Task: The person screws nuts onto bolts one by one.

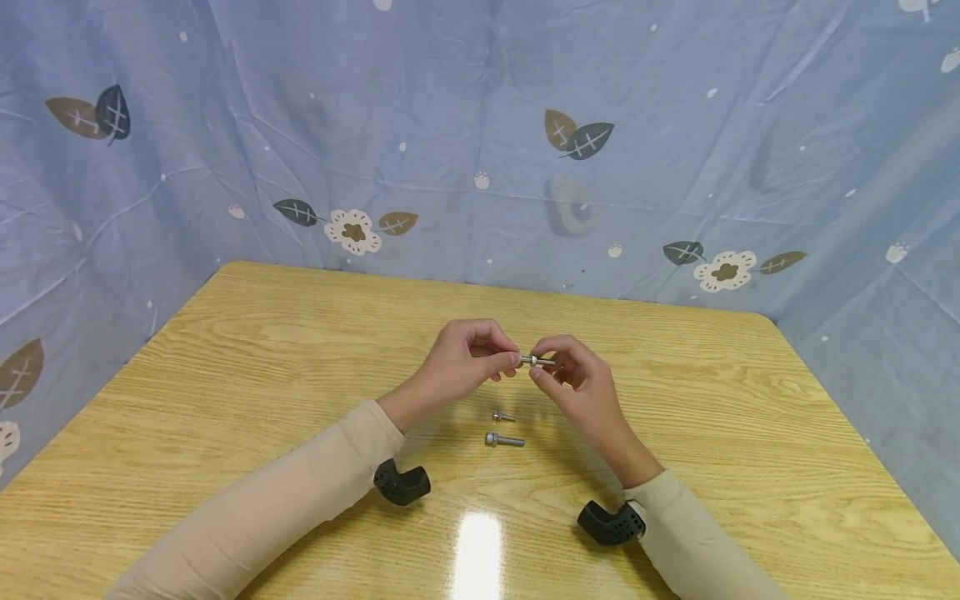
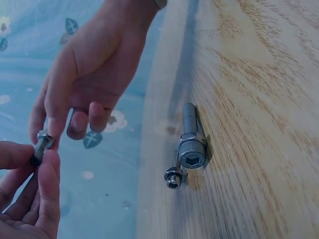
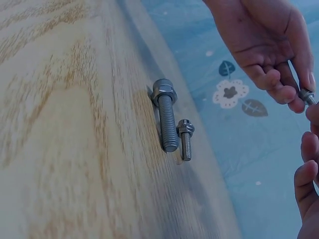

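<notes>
Above the table, my left hand (image 1: pixel 467 357) pinches the head end of a socket-head bolt (image 2: pixel 39 149) between thumb and fingers. The bolt lies roughly level, its threaded end pointing toward the right. My right hand (image 1: pixel 583 385) pinches a hex nut (image 2: pixel 45 137) that sits partway along the shank. On the tabletop below the hands lie two more bolts, each with a nut up by its head: a large grey bolt (image 3: pixel 167 117) and a smaller bolt (image 3: pixel 186 139) beside it, on the far side. Fingertips partly cover the held bolt in every view.
The wooden table (image 1: pixel 300 333) reaches back to a blue patterned curtain (image 1: pixel 480 167). A black curved piece is worn at the left wrist (image 1: pixel 402 483), and another black piece (image 1: pixel 611 523) at the right. Bright glare (image 1: pixel 477 554) shows near the front.
</notes>
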The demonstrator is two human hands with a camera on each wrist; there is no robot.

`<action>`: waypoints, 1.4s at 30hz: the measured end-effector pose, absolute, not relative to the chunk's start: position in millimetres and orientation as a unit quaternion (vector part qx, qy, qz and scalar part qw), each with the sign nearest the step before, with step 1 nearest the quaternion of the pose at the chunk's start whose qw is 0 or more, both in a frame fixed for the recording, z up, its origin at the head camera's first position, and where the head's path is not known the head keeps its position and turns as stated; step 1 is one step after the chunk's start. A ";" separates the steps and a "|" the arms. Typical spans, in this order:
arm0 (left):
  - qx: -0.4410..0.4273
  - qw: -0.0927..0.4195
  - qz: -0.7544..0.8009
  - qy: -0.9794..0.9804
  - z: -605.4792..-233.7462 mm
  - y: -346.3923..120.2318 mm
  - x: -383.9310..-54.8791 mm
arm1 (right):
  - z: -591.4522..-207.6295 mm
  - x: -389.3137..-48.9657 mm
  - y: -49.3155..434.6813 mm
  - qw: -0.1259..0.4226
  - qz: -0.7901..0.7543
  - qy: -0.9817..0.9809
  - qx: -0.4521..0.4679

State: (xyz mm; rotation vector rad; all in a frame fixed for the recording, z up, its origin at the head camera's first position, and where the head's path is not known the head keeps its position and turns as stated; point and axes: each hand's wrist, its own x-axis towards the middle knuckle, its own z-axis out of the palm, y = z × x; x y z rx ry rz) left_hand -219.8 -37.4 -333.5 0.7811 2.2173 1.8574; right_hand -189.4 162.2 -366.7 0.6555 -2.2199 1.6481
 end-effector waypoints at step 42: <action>0.261 0.075 0.618 0.738 -332.9 -36.5 -218.7 | -368.1 -189.3 161.9 0.149 0.567 -0.777 0.229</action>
